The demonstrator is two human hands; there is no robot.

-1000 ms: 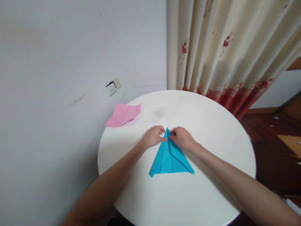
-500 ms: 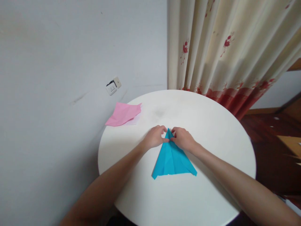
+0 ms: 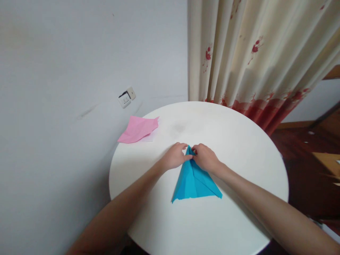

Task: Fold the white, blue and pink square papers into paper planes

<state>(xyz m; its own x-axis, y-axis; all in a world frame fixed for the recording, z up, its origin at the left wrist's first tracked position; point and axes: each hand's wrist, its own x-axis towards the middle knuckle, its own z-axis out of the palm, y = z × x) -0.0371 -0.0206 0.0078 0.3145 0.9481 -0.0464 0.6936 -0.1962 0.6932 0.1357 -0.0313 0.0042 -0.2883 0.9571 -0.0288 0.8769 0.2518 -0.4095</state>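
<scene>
Hands pinching blue folded paper (image 3: 195, 179) tip, left hand (image 3: 174, 156), right hand (image 3: 205, 157), pink paper (image 3: 138, 128) well apart, white table (image 3: 239, 148).

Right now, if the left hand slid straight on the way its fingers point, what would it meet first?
The left hand points right, across the tip of the blue folded paper. Just past that tip it would probably meet the right hand, whose fingers pinch the same tip.

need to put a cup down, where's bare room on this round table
Bare tabletop lies right of the right hand toward the curtain, and along the near rim of the table below the blue paper. It is crowded at the centre, and the pink paper takes the far left edge.
</scene>
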